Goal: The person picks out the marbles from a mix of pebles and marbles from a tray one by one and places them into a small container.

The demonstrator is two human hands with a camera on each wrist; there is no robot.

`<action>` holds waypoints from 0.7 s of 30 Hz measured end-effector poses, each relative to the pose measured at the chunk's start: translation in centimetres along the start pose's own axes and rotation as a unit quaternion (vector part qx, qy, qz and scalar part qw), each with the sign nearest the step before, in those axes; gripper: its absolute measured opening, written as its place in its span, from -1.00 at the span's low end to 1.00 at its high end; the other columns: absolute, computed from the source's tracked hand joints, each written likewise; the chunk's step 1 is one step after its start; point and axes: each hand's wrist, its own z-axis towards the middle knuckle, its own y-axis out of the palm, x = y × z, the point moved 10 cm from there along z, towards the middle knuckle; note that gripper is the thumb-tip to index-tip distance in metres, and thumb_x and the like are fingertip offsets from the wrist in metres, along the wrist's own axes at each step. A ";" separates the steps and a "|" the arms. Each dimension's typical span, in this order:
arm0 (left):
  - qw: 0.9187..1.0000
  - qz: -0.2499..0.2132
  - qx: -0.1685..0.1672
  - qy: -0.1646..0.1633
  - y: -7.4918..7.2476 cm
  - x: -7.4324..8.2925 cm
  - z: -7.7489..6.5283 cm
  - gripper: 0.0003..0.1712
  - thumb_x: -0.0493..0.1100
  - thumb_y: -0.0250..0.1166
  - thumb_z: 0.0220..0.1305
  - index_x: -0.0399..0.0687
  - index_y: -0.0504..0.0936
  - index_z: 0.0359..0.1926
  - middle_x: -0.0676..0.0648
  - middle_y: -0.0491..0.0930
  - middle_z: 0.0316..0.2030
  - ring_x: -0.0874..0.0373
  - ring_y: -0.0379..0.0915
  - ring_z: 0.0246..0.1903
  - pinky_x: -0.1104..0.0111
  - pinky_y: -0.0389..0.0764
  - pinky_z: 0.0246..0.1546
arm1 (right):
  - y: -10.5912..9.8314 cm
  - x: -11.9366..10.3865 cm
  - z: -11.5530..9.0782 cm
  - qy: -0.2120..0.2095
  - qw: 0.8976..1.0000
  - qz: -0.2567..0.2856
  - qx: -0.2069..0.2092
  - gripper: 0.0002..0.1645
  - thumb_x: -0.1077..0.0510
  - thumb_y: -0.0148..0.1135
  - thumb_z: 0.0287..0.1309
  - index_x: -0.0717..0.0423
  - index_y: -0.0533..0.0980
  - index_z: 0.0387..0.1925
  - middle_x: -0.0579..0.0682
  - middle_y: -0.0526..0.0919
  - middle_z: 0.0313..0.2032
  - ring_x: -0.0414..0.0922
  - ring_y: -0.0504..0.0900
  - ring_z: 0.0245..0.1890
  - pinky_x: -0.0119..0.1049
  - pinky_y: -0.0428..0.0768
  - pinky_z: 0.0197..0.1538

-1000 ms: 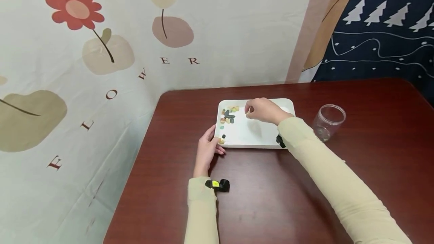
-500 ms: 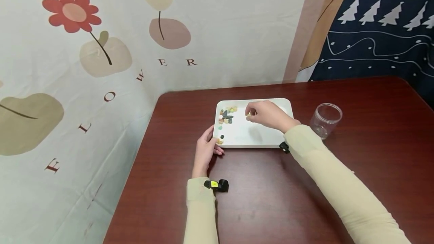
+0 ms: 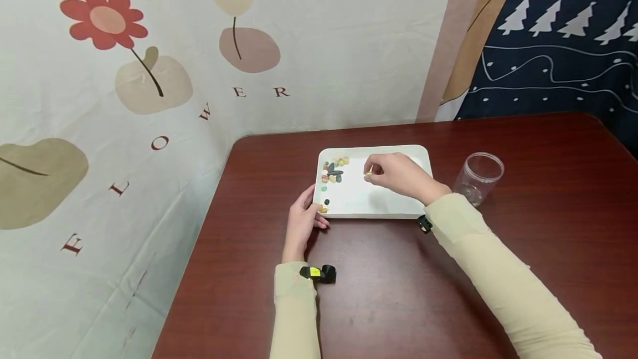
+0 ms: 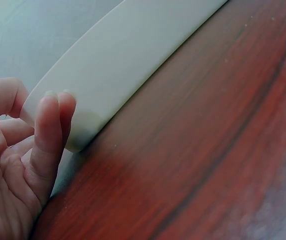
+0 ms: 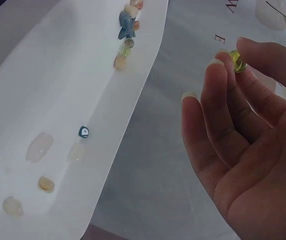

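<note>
One white tray [image 3: 349, 199], the left hand [image 3: 302, 219] gripping its corner, lies beneath the right hand [image 3: 399, 175], which pinches a yellow-green marble [image 5: 238, 61].

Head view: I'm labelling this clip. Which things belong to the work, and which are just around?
In use: right hand, pinching a yellow-green bead; left hand, holding the white tray; stones; probably the clear jar.

Just around: flower-print backdrop; navy cloth.
</note>
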 end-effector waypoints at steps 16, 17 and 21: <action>1.000 -0.002 0.003 0.000 0.3 0.0 0.0 -0.35 -0.37 -0.05 0.05 0.12 0.32 0.21 0.04 0.37 0.12 -0.01 0.49 -0.72 0.23 0.58 -0.71 | -1.1 0.0 -2.4 0.002 0.998 0.031 0.048 -0.85 0.03 0.16 0.05 -0.06 0.52 -0.31 -0.17 0.55 -0.44 -0.23 0.49 -0.39 -0.32 0.47 -0.30; 1.000 -0.002 0.004 0.001 0.2 0.0 0.0 -0.35 -0.38 -0.06 0.05 0.11 0.32 0.21 0.03 0.36 0.13 -0.02 0.49 -0.72 0.23 0.57 -0.71 | -1.3 -0.1 -2.6 0.000 0.998 0.033 0.052 -0.86 0.03 0.16 0.05 -0.06 0.53 -0.31 -0.17 0.55 -0.45 -0.23 0.48 -0.40 -0.32 0.47 -0.30; 1.000 0.002 0.004 -0.003 0.1 -0.1 0.0 -0.36 -0.38 -0.06 0.07 0.11 0.32 0.21 0.04 0.36 0.13 -0.01 0.49 -0.72 0.24 0.58 -0.70 | -1.6 -0.1 -3.2 -0.001 0.997 0.050 0.063 -0.88 0.02 0.17 0.05 -0.08 0.52 -0.33 -0.18 0.55 -0.46 -0.24 0.48 -0.41 -0.32 0.47 -0.32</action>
